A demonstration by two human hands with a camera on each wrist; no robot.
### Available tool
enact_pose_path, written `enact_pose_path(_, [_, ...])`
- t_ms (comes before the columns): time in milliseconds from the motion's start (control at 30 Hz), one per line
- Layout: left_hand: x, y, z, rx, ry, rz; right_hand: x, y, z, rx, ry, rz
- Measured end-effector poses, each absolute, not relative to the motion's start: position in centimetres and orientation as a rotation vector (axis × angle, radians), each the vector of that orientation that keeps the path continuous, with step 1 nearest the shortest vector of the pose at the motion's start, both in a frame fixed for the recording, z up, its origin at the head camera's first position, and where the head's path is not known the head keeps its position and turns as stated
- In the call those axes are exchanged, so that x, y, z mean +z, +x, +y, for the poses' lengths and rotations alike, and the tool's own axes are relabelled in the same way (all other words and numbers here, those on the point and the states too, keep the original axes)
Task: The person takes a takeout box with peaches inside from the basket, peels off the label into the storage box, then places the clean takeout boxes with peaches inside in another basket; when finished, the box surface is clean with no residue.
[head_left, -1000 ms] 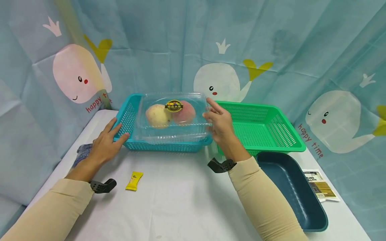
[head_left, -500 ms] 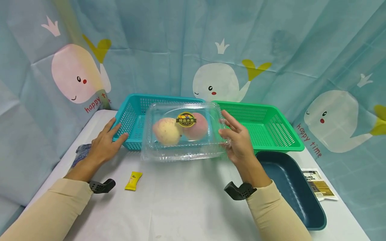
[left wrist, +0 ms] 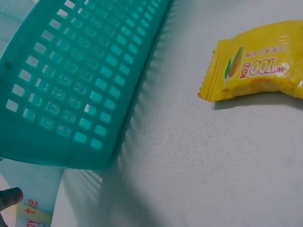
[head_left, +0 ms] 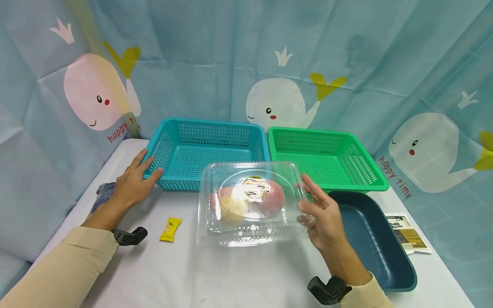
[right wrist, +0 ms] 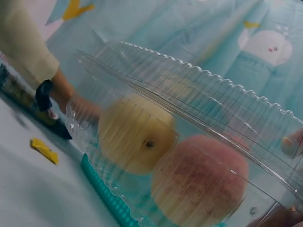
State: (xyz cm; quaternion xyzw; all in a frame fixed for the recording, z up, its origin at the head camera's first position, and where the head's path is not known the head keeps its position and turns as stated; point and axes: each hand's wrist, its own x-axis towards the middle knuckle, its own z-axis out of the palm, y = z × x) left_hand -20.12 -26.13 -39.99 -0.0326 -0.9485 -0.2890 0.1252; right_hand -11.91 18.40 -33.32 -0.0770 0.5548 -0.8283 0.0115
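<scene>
My right hand (head_left: 325,218) grips the right end of a clear plastic fruit box (head_left: 250,237), thumb on the lid's edge. The lid is closed and carries a round label. Inside lie two peaches, one pale yellow (right wrist: 135,137) and one pink (right wrist: 201,177). The box hangs tilted over the table, overlapping the front of the blue basket (head_left: 208,155) in the head view. My left hand (head_left: 132,182) rests at that basket's left front corner with its fingers spread. A yellow wrapped candy (head_left: 170,229) lies on the table to the right of this wrist.
To the right of the blue basket stands a green basket (head_left: 319,169). A dark blue tray (head_left: 366,231) sits in front of it, and a white and brown packet (head_left: 408,233) lies beside the tray. Dark blue fabric (head_left: 104,194) shows beyond my left forearm. A curtain hangs behind.
My right hand has brought the fruit box out from over the blue basket, toward me and to the right, and its lid now faces up more. My left hand has stayed in place.
</scene>
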Motion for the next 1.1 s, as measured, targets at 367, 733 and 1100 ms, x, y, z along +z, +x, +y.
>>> enact_pose_path(367, [-40.0, -20.1, -26.1, -0.838, -0.095, -2.761, -36.5, -9.0, 20.5, -2.623, -0.212, 1.762])
enact_pose_path(733, [-40.0, -20.2, -26.1, -0.845, -0.094, -2.767, -40.2, -8.6, 21.3, -2.656, -0.315, 1.695])
enact_pose_path(1100, [-40.0, -20.2, -26.2, -0.845, -0.102, -2.761, -42.5, -9.2, 21.6, -2.651, -0.32, 1.685])
